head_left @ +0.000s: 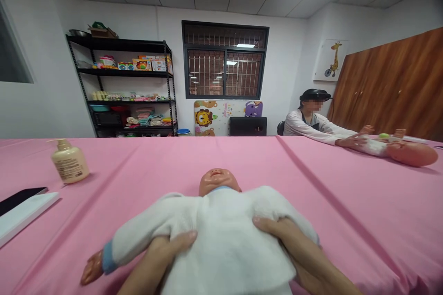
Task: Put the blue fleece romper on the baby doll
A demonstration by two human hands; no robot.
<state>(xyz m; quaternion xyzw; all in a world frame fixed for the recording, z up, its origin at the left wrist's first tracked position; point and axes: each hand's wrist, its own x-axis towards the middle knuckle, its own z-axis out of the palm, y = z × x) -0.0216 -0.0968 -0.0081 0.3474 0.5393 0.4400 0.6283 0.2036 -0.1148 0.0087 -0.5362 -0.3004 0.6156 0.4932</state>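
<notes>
Left hand [157, 258], right hand [284, 244] open, flat on white towel [224, 249] wrapping baby doll [215, 182]; pump bottle [69, 162] well left of doll.

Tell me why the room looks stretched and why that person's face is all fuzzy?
In the head view, a wide lens seems to stretch the room, fanning out the pink tablecloth; the seated person has a blocky blur over the face; the window shows bright light reflections; the baby doll has a shiny head.

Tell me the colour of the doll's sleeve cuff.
The cuff is light blue, best seen in the head view.
</notes>
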